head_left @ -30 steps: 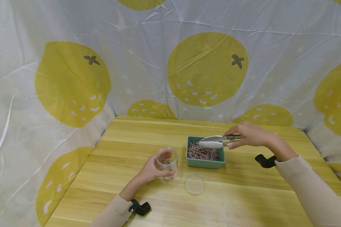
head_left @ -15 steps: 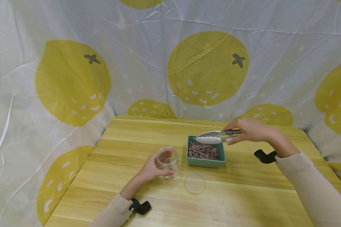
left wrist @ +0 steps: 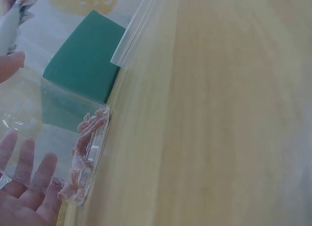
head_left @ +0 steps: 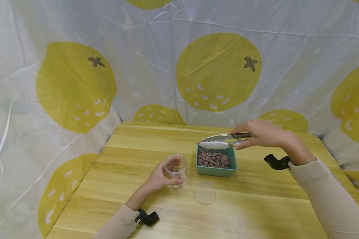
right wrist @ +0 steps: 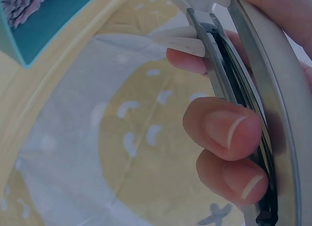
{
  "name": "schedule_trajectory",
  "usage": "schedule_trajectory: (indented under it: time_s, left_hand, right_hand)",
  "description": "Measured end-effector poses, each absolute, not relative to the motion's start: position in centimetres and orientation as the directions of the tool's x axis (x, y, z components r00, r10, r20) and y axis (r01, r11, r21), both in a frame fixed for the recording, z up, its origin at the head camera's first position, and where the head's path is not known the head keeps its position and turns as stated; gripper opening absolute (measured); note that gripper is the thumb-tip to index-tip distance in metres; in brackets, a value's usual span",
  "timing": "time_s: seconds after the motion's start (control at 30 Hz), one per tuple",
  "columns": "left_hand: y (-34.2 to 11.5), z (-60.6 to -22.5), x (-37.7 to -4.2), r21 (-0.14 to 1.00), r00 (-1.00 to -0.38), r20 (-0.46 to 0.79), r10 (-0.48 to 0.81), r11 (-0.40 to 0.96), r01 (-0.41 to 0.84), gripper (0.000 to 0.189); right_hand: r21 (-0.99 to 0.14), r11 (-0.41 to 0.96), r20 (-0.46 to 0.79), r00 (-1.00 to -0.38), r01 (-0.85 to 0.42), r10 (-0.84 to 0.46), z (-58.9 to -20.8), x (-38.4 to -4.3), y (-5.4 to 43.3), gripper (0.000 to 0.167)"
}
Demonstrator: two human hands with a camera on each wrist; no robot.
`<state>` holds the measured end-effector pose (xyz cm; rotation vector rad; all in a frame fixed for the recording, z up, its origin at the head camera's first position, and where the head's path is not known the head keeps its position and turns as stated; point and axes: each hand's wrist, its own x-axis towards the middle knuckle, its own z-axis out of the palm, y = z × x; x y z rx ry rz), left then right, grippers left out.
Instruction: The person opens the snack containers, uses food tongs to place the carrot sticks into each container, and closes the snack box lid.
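My left hand grips a clear jar that stands upright, open at the top, fingers and thumb round its wall. Several reddish-brown strips lie at the jar's bottom in the left wrist view. In my right hand is a pair of metal tongs with white tips, pinched between thumb and fingers. The tongs hover above the back of a teal box, their tips by its back left corner. A small dark bit shows at the tips. Brownish strips fill the box's bottom.
A clear round lid lies on the wooden table in front of the box, right of the jar. Behind the table hangs a pale curtain printed with yellow fruit.
My right hand has lifted the tongs up from the strips and carried them slightly left. The left hand and the jar have stayed in place.
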<state>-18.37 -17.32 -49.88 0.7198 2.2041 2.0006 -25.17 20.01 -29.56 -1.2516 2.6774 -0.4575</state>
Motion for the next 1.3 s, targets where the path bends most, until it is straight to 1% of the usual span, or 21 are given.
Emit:
schedule_trajectory:
  time_s: [0.17,0.47,0.57,0.7,0.77,0.97,1.13,1.3]
  left_hand:
    - [-17.3,-49.9,-18.4,0.959,-0.889,0.246,0.387,0.039,0.282,0.076]
    - [-17.4,-50.0,-18.5,0.958,-0.886,0.244,0.394,0.042,0.282,0.077]
    - [-17.4,-50.0,-18.5,0.955,-0.883,0.248,0.398,0.050,0.291,0.078]
    - [-17.5,-50.1,-18.5,0.952,-0.881,0.259,0.396,0.047,0.301,0.077]
    - [-17.5,-50.0,-18.5,0.955,-0.885,0.252,0.391,0.049,0.293,0.078]
    - [-17.6,-49.9,-18.3,0.969,-0.903,0.187,0.386,0.076,0.233,0.079]
    - [-17.6,-49.8,-18.1,0.974,-0.911,0.149,0.384,0.104,0.203,0.077]
    - [-17.4,-49.9,-18.1,0.972,-0.913,0.161,0.375,0.099,0.212,0.077]
  right_hand:
    - [-0.315,0.570,0.024,-0.606,-0.759,-0.795,-28.8,-24.8,19.0,0.055]
    - [-0.282,0.510,0.031,-0.539,-0.813,-0.842,-27.4,-24.1,16.5,0.055]
    - [-0.281,0.507,0.018,-0.532,-0.815,-0.846,-27.2,-24.0,15.7,0.055]
    - [-0.297,0.493,0.005,-0.517,-0.818,-0.856,-27.3,-24.0,14.4,0.054]
    - [-0.301,0.473,0.004,-0.497,-0.828,-0.867,-27.3,-24.2,13.7,0.054]
    - [-0.307,0.416,0.006,-0.439,-0.856,-0.899,-27.9,-24.4,11.8,0.057]
    - [-0.328,0.381,-0.019,-0.398,-0.864,-0.917,-28.6,-24.6,10.8,0.052]
    - [-0.319,0.398,-0.058,-0.402,-0.860,-0.914,-29.3,-24.8,10.4,0.047]
